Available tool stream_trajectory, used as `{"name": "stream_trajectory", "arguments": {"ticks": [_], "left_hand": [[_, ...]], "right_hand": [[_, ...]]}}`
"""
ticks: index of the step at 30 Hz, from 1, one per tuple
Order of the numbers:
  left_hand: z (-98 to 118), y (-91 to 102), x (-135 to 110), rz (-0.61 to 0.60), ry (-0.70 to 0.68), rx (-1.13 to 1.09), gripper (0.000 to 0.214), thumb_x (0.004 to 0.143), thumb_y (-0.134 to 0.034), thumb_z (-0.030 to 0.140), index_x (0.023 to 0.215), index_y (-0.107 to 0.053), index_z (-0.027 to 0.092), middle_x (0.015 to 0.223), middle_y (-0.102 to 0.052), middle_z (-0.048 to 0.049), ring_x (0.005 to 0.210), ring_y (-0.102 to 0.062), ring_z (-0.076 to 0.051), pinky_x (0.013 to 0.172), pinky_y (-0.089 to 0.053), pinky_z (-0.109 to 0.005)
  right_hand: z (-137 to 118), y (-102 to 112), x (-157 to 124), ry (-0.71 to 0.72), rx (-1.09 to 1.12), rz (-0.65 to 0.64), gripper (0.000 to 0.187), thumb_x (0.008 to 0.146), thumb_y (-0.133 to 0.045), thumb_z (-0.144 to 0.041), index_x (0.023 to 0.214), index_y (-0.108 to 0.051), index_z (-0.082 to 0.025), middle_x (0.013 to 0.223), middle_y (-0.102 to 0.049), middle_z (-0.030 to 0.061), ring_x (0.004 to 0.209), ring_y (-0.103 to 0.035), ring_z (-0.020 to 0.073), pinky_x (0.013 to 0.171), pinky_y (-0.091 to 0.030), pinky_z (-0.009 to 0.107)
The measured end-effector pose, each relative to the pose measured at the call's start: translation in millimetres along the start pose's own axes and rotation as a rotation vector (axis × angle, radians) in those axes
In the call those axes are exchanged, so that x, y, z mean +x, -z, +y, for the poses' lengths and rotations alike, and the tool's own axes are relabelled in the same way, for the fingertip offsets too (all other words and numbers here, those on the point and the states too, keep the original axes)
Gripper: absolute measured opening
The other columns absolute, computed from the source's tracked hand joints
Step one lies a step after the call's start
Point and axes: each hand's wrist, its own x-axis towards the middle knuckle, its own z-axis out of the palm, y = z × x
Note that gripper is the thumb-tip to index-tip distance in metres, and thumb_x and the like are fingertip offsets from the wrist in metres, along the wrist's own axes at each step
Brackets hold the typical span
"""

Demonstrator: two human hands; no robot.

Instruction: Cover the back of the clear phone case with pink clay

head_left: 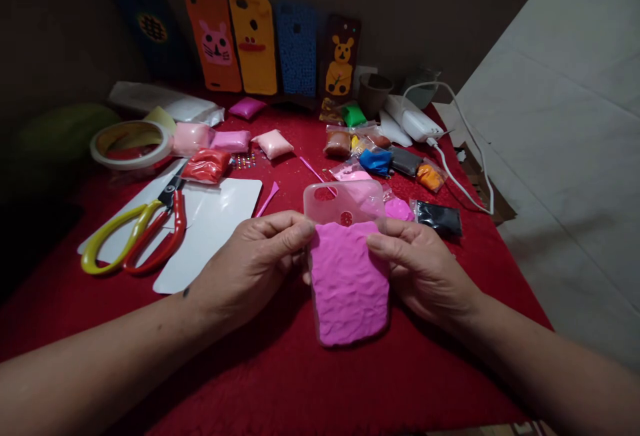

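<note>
A clear phone case [320,201] is held up over the red cloth, its lower part covered with a bumpy layer of pink modelling clay [350,283]. My left hand [265,249] pinches the case's left edge, the thumb on the clay's upper left corner. On the other side my right hand [423,266] grips the right edge, its thumb pressing the clay near the top. Bare plastic and the camera cutout show above the clay. The fingers behind the case are mostly hidden. Just beyond the case lies more pink clay [399,209] in plastic wrap.
Yellow-and-red-handled scissors [155,229] lie on white sheets [215,236] at left, near a tape roll [131,146]. Several clay packets, such as a black one [439,219], spread across the red cloth [280,389]. Decorated phone cases [253,46] stand behind. A white cable [465,189] loops at right.
</note>
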Motion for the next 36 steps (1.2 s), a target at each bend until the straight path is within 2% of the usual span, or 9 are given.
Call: {"name": "stream_trajectory", "arguments": {"ticks": [6,12,20,27,32,36], "left_hand": [[0.2,0.9,0.6,0.002,0.004,0.006,0.026,0.087,-0.072,0.03,0.067,-0.067,0.014,0.06,-0.063,0.0005,0.054,-0.057,-0.009,0.055,-0.05,-0.018],[-0.4,1.7,0.0,0.007,0.013,0.012,0.026,0.088,-0.07,0.028,0.066,-0.066,0.015,0.061,-0.063,0.0008,0.055,-0.057,-0.008,0.056,-0.05,-0.018],[-0.3,1.4,-1.3,-0.002,0.019,0.031,0.025,0.089,-0.069,0.029,0.068,-0.067,0.015,0.062,-0.064,0.0003,0.055,-0.057,-0.009,0.056,-0.05,-0.018],[0.0,0.6,0.4,0.012,0.02,0.032,0.026,0.087,-0.071,0.031,0.067,-0.066,0.015,0.061,-0.063,0.0007,0.054,-0.057,-0.008,0.055,-0.049,-0.018],[0.5,1.5,-0.3,0.009,0.019,0.031,0.026,0.088,-0.071,0.03,0.067,-0.066,0.015,0.061,-0.063,0.0008,0.054,-0.057,-0.008,0.055,-0.049,-0.017],[0.0,0.7,-0.9,0.0,0.024,0.035,0.026,0.088,-0.071,0.031,0.067,-0.066,0.015,0.06,-0.063,0.0005,0.054,-0.056,-0.008,0.055,-0.048,-0.018]], "right_hand": [[-2.6,-1.1,-0.1,0.027,-0.018,0.05,0.018,0.069,-0.085,-0.023,0.08,-0.074,-0.016,0.072,-0.071,0.0013,0.064,-0.064,0.0101,0.065,-0.05,0.021],[-0.9,1.3,1.7,0.063,-0.074,0.126,0.021,0.072,-0.085,-0.029,0.076,-0.068,-0.017,0.067,-0.063,-0.0027,0.06,-0.054,0.0076,0.061,-0.043,0.02],[3.1,5.9,2.1,0.096,-0.115,0.119,0.02,0.081,-0.078,-0.03,0.074,-0.068,-0.015,0.068,-0.061,-0.0018,0.061,-0.05,0.0074,0.059,-0.038,0.02],[-3.0,-0.8,2.2,0.143,-0.025,0.097,0.025,0.075,-0.08,-0.031,0.063,-0.063,-0.017,0.064,-0.058,-0.0013,0.062,-0.05,0.0107,0.06,-0.041,0.023],[-3.2,-1.2,3.2,0.139,-0.056,0.132,0.026,0.075,-0.08,-0.032,0.063,-0.062,-0.018,0.06,-0.052,-0.0031,0.057,-0.045,0.0097,0.055,-0.038,0.023],[-1.9,1.2,4.4,0.107,-0.105,0.126,0.026,0.075,-0.082,-0.032,0.064,-0.064,-0.018,0.061,-0.055,-0.0031,0.055,-0.044,0.0091,0.054,-0.036,0.023]]}}
